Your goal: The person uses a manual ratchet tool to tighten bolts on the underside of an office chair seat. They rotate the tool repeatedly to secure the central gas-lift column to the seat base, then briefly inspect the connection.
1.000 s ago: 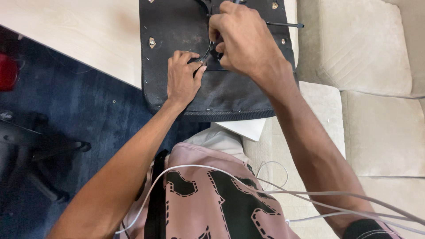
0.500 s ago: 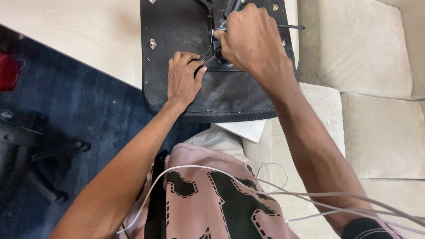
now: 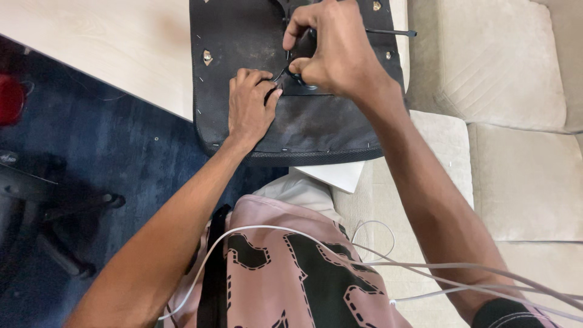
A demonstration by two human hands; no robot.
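Two hands meet on the black bag (image 3: 316,121): left hand (image 3: 250,106) presses flat, right hand (image 3: 337,51) apparently pinches a dark tool (image 3: 299,51).

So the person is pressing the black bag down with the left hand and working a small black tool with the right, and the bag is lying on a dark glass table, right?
Not quite. The head view shows the black bag lying on a pale wooden table, not dark glass. The rest holds: the left hand presses on the bag, and the right hand grips a small black tool.
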